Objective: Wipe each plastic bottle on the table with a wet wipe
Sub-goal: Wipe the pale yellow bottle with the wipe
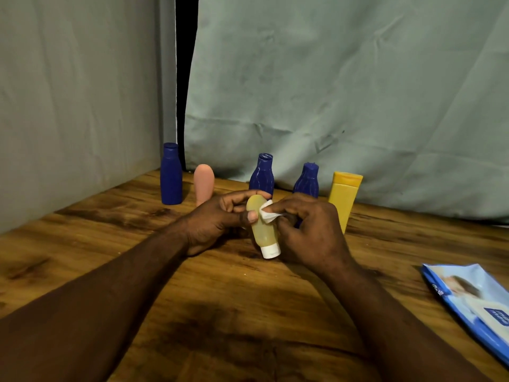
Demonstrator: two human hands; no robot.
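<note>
My left hand (217, 219) grips a small translucent yellow bottle (261, 230) that stands on its white cap (270, 250) at the middle of the wooden table (110, 244). My right hand (305, 230) pinches a white wet wipe (267, 213) against the bottle's upper side. Behind my hands stand a blue bottle (171, 175) at the left, a pink bottle (203, 183), two more blue bottles (263, 173) (308, 180) and a yellow bottle (344, 197) at the right.
A blue pack of wet wipes (473, 304) lies on the table at the right edge. Grey-green cloth (330, 92) hangs right behind the row of bottles and along the left side, with a dark gap between the two sheets.
</note>
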